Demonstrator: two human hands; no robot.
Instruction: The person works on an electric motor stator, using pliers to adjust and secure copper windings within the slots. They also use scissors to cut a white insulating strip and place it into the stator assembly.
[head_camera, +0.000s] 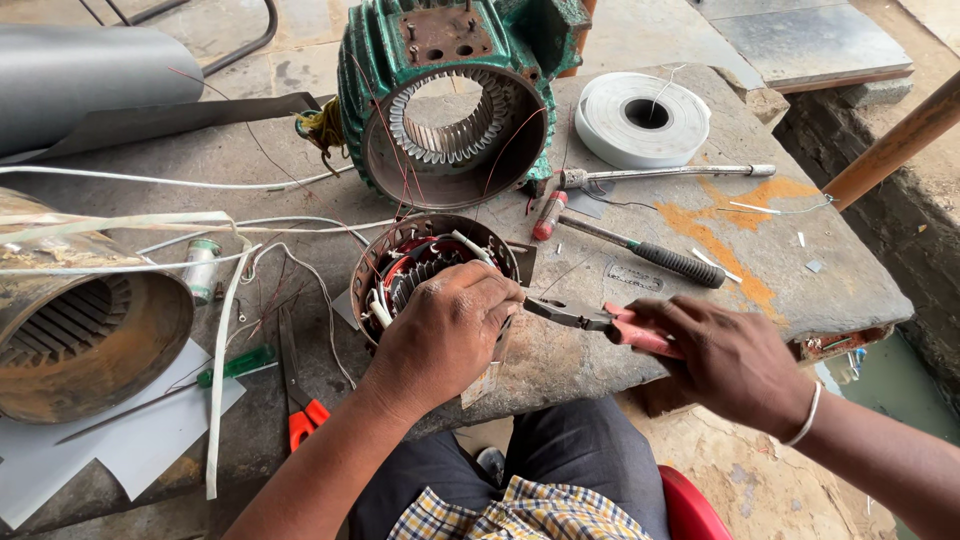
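Note:
My left hand (445, 335) rests on the front rim of a small round motor stator (400, 255) with red and white windings, fingers curled over its edge. My right hand (725, 360) grips the red handles of a pair of pliers (580, 317), whose jaws point left and nearly touch my left fingers at the stator rim. The stator sits on a worn stone worktop (600, 350) right in front of me.
Behind stands a green motor housing (450, 100). A white tape roll (642, 118), a metal tool (665, 173), a black-handled screwdriver (650, 255) and a red tester (548, 215) lie to the right. A rusty stator (85, 340), green screwdriver (235, 365), orange-handled scissors (300, 400), white paper and loose wires lie left.

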